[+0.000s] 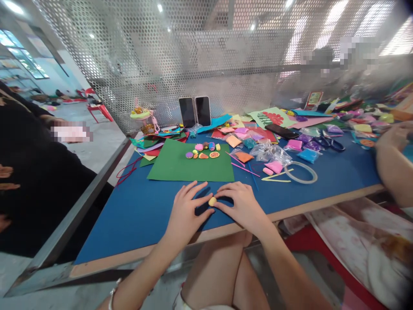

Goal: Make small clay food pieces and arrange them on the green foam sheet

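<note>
Head view: left hand and right hand resting on the blue surface near its front edge, fingertips pinching a small yellow clay lump between them. Beyond, a green paper sheet carrying a row of small clay figures. Farther back, two upright phones. To the right, clay bags and a tape ring.

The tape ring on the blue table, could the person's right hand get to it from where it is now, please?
Probably yes. The right hand pinches a small yellow clay piece with the left hand; the tape ring lies to its right with bare blue table between.
</note>
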`<state>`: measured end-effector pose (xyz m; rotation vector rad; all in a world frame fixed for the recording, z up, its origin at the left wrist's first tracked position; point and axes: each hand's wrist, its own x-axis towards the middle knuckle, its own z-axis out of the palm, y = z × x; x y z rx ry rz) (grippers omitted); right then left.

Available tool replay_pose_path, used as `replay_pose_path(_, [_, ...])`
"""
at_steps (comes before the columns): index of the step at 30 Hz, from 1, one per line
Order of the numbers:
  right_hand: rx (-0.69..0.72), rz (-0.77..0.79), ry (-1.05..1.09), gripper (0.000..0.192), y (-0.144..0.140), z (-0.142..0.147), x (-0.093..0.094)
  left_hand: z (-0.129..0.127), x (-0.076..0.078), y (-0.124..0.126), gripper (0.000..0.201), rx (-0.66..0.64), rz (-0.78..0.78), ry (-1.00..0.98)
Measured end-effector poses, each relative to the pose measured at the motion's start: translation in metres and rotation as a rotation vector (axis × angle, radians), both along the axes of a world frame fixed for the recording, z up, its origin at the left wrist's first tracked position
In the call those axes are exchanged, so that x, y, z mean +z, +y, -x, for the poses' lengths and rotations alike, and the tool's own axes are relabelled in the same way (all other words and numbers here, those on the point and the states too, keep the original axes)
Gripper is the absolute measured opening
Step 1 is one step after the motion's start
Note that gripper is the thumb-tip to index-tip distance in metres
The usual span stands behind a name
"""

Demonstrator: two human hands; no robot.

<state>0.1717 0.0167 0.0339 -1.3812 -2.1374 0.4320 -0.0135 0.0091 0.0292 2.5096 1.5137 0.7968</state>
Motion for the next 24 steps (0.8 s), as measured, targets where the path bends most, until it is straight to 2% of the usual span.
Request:
replay_pose_path(6, [0.022, 0.014, 0.029, 0.012, 0.001, 0.009, 0.008, 0.008, -0.001, -0.023, 0.039, 0.092, -0.011, 0.091])
replay_pose_path(12, [0.092, 0.045, 0.013, 0.009, 0.003, 0.009, 0.011, -0.007, -0.007, -0.039, 0.043, 0.119, 0.054, 0.116])
replay_pose_path(17, [0.155, 0.051, 0.014, 0.012, 0.003, 0.004, 0.008, -0.017, -0.008, -0.038, 0.044, 0.14, 0.091, 0.105])
replay_pose_path(24, [0.14, 0.015, -0.04, 0.007, 0.003, 0.006, 0.01, -0.019, -0.011, -0.037, 0.047, 0.173, 0.078, 0.148])
